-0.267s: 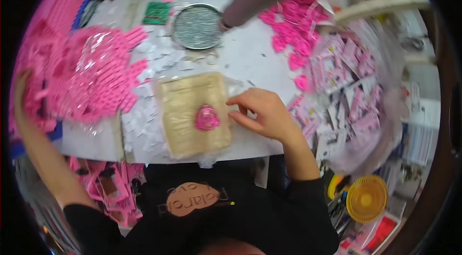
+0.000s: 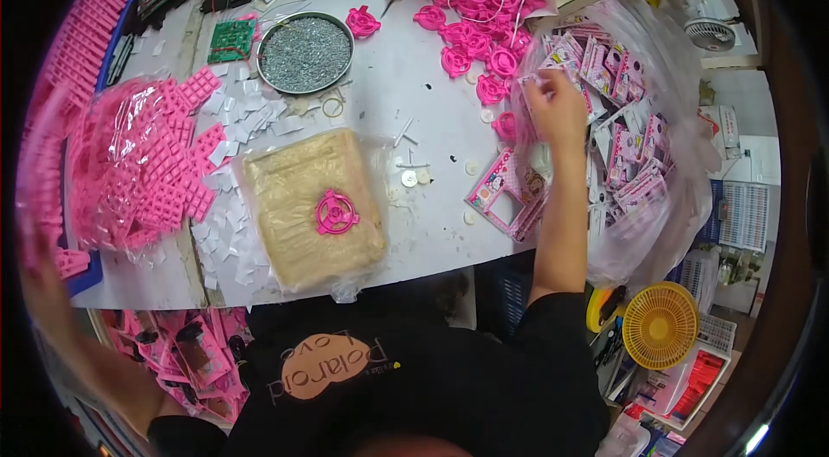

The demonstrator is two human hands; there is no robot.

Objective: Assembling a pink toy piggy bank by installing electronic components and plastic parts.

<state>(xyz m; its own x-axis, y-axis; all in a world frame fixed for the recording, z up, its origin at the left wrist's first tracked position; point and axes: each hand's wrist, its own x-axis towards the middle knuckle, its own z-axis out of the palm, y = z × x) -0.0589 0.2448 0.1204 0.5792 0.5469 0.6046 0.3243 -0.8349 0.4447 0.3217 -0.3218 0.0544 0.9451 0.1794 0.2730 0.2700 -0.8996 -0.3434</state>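
My right hand (image 2: 553, 105) reaches out to the right, into a clear bag of pink printed cards (image 2: 617, 125). Its fingers are curled and pinched on one card at the pile's left edge. My left hand (image 2: 39, 172) is far out at the left rim, blurred, beside a bag of pink plastic grids (image 2: 138, 163); its grip does not show. In front of me a tan pad in a plastic wrap (image 2: 294, 224) lies on the white table (image 2: 406, 86), with one pink round part (image 2: 336, 213) resting on it.
A metal dish of small screws (image 2: 306, 51) and a green circuit board (image 2: 231, 41) sit at the back. Pink round parts (image 2: 475, 17) are heaped at back right. White paper bits (image 2: 237, 116), small white discs (image 2: 413, 176), a loose card (image 2: 505, 194); a yellow fan grille (image 2: 661, 325) below right.
My right hand has left the pink part on the pad and swung right and away to the card pile. My left arm stays out at the far left.
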